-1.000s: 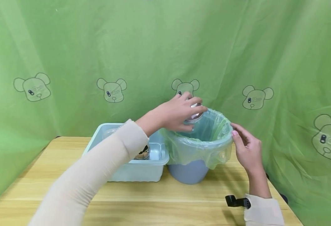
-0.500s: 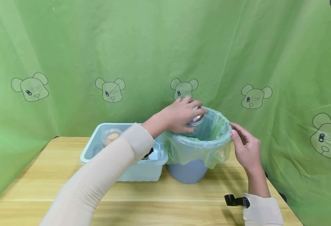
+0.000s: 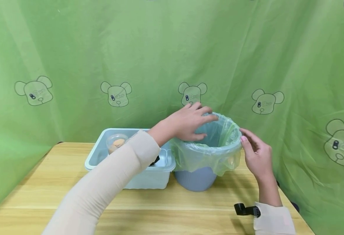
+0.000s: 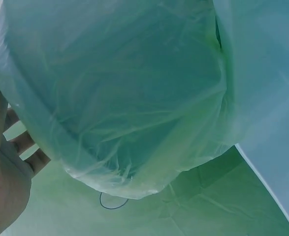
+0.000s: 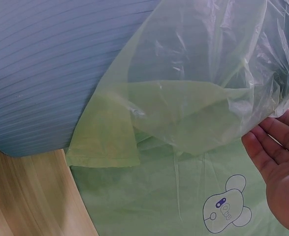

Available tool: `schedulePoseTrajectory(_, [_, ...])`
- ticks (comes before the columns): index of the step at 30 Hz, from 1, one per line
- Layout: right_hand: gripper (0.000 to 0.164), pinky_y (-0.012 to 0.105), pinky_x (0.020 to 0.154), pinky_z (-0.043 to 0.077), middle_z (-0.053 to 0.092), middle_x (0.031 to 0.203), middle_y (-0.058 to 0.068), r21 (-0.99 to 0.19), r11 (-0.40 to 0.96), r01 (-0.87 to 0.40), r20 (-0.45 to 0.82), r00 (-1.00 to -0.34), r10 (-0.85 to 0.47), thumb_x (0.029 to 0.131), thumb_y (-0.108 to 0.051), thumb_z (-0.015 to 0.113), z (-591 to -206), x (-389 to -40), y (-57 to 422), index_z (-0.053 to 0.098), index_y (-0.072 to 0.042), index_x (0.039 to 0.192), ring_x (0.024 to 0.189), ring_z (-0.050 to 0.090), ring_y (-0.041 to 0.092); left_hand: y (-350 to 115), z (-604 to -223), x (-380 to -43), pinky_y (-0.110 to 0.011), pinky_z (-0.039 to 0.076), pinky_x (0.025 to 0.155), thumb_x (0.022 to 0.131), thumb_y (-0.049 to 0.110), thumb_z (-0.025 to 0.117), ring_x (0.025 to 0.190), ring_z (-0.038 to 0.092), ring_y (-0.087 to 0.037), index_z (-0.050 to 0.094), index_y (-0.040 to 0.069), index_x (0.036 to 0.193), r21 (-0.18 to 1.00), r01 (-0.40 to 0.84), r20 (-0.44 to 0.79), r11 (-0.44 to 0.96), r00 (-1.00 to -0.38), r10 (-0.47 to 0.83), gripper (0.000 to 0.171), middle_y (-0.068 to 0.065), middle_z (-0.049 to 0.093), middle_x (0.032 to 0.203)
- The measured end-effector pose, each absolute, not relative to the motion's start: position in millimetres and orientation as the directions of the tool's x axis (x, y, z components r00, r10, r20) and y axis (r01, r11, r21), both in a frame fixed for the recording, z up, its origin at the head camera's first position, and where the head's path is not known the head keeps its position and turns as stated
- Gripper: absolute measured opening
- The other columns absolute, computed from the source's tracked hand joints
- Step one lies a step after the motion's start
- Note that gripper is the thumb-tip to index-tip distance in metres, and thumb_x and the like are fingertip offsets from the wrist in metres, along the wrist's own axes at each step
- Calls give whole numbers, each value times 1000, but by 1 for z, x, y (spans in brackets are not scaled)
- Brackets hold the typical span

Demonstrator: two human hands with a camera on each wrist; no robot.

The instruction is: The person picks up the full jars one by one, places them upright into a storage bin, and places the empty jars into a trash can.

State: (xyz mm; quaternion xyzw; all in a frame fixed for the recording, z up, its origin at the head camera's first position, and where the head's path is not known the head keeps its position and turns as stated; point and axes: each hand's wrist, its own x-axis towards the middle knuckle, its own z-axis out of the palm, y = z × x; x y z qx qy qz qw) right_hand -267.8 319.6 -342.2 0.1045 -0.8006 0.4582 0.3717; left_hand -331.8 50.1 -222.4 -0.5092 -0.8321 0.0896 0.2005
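Note:
My left hand (image 3: 190, 122) is over the left side of a blue trash bin (image 3: 196, 179) lined with a thin green bag (image 3: 207, 156). Its fingers are spread and hold nothing visible. On the bin's right rim, my right hand (image 3: 257, 151) holds the edge between thumb and forefinger. In the right wrist view, other fingers of this right hand (image 5: 282, 147) lie along the outside of the bag. The left wrist view looks into the bin's mouth, with the right hand (image 4: 11, 172) at its edge. What lies deep inside the bin cannot be seen.
A light blue tub (image 3: 148, 179) stands left of the bin, partly covered by my left sleeve. It holds a clear round container (image 3: 116, 142) with tan pieces in it and a partly hidden black item (image 3: 155, 161). Green curtains (image 3: 148, 49) close off the wooden table (image 3: 148, 209).
The clear jar with a shiny lid that my left hand held over the bin is gone from view, and the fingers have let go. The right hand stays at the rim.

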Motion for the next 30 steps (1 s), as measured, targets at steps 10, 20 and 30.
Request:
schedulePoseTrajectory(10, [33, 9, 85, 48, 72, 120, 3, -659, 558, -505, 691, -700, 182, 105, -18, 58, -343, -268, 320, 69, -8, 134, 102, 63, -5, 44, -224, -332, -44, 42, 103, 99, 51, 57, 131, 43, -29, 40, 27, 155, -379, 788, 263, 485, -411, 873, 63, -4, 44, 154])
schedulePoseTrajectory(20, [34, 9, 85, 47, 71, 123, 13, -656, 570, -494, 686, -705, 179, 105, -20, 57, -343, -269, 322, 68, -9, 135, 102, 63, -6, 28, -221, -326, -40, 43, 92, 100, 48, 56, 124, 46, -25, 43, 26, 154, -368, 783, 309, 502, -406, 860, 60, -4, 47, 151])
schedulePoseTrajectory(30, [34, 9, 84, 47, 72, 117, -1, -643, 584, -496, 696, -697, 173, 105, -20, 58, -345, -271, 326, 68, -10, 135, 100, 63, -5, 3, -222, -324, -41, 41, 96, 99, 42, 60, 127, 44, -26, 49, 21, 153, -245, 801, 376, 546, -441, 815, 59, -4, 49, 150])
